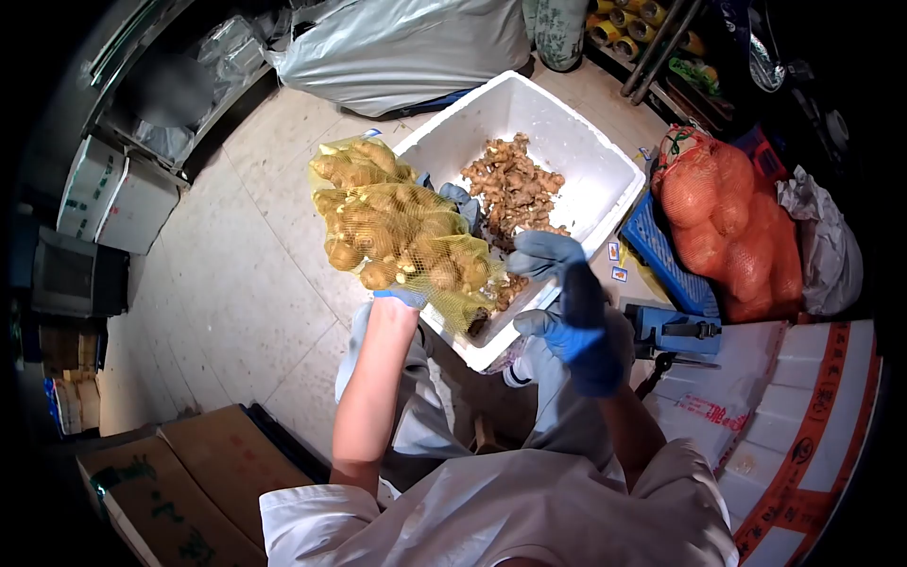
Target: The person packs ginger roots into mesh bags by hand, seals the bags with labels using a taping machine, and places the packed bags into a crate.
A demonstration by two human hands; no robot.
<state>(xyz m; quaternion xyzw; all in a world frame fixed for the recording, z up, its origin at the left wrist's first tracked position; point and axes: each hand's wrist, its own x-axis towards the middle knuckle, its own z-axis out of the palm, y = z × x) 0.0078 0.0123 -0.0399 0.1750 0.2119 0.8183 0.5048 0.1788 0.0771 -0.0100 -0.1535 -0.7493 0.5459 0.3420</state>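
A yellow mesh bag [397, 227] filled with tan, lumpy roots hangs over the left side of a white foam box [600, 156]. My left hand [457, 200], in a blue-and-grey glove, grips the bag; the bag covers most of the hand, and its grey fingertips show at the far side. Brown ginger [515, 180] lies heaped in the box. Over the box's near right edge is my right hand [572, 302], gloved the same way. Its thumb and fingers are apart, with nothing visible between them.
Orange net sacks [727, 217] of round produce stand on the right beside a blue crate [666, 255]. Taped white foam boxes [794, 416] are at the lower right, a cardboard box [189, 472] at the lower left. A large silver-grey bag [406, 52] lies beyond the foam box.
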